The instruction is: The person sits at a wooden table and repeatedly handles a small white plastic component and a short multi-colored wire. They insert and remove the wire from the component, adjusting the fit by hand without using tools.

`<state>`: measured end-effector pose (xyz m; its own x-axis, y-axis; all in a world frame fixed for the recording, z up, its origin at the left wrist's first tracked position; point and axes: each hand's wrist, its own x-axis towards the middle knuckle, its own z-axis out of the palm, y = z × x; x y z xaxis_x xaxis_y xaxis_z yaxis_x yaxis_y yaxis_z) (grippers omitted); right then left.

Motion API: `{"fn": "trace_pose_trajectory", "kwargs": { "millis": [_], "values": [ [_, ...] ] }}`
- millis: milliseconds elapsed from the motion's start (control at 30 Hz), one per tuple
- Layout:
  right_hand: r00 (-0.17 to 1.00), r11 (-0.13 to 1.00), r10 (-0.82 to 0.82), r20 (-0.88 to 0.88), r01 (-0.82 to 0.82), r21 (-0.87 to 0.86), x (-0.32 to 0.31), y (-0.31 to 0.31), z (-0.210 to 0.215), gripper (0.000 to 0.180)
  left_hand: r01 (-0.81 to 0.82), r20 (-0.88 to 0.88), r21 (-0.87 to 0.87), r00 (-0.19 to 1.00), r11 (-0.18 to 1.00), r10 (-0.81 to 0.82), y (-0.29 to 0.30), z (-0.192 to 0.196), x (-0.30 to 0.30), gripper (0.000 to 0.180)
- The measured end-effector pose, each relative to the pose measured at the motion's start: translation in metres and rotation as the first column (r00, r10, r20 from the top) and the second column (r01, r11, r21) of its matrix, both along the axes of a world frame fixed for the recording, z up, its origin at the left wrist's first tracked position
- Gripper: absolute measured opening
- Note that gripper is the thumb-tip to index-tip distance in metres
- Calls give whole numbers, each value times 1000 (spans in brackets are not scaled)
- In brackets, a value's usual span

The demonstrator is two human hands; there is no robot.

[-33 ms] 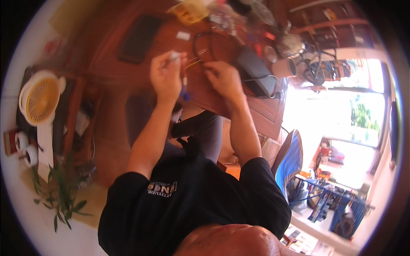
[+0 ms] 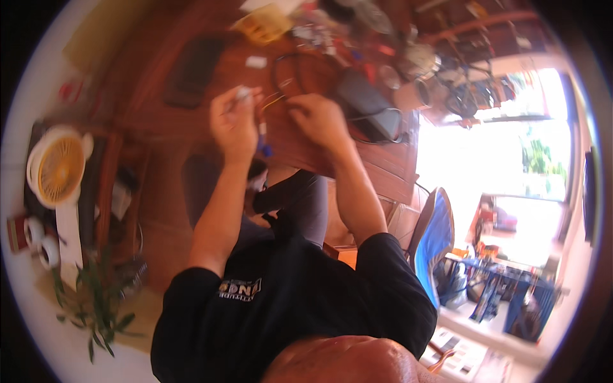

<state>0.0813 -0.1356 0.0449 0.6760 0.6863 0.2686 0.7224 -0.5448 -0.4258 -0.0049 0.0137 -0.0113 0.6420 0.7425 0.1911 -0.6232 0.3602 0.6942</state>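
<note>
My left hand (image 2: 234, 124) is closed around a small whitish piece (image 2: 242, 94) at its fingertips, too blurred to name. Beside that palm hangs a thin reddish and white strand with a blue end (image 2: 265, 150); whether the hand holds it I cannot tell. To the right, my right hand (image 2: 322, 122) has its fingers curled together above the wooden table (image 2: 306, 150). A thin yellow wire (image 2: 273, 101) runs between the two hands, close to the right fingertips. What those fingers grip, if anything, is too small to make out.
A dark flat case (image 2: 195, 70) lies left, near a white block (image 2: 257, 62) and a yellow object (image 2: 263, 25). A black cable (image 2: 278, 64) loops beyond my hands. Right stand a dark box (image 2: 369, 105) and a cup (image 2: 412, 96). A yellow-and-white fan (image 2: 60, 167) is at far left.
The whole view has shifted, so the table and both hands appear further left and mostly slightly lower. The hands keep nearly the same pose and spacing.
</note>
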Motion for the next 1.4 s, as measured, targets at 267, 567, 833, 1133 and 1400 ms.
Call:
{"fn": "trace_pose_trajectory", "kwargs": {
  "millis": [267, 567, 833, 1133, 1400],
  "values": [
    [993, 947, -36, -111, -1, -320, 5, 10, 7, 23, -87, -75, 305, 990, 948, 115, 6, -12, 3, 23],
    [994, 998, -33, 101, 26, 64, 2, 6, -17, 15, -149, -26, 607, 978, 780, 207, 26, -1, -14, 26],
    [999, 851, 45, -20, -28, 524, 26, 29, 3, 8, -32, -170, 739, 958, 673, 231, 17, 0, -4, 22],
    [904, 691, 250, -346, 84, 718, 15, 28, -15, 12, 138, -383, 779, 876, 611, 292, 17, -5, -4, 20],
    [866, 676, 333, -372, 56, 735, 8, 23, -13, 16, 127, -351, 744, 910, 656, 221, 22, -12, -7, 21]
  ]
}}
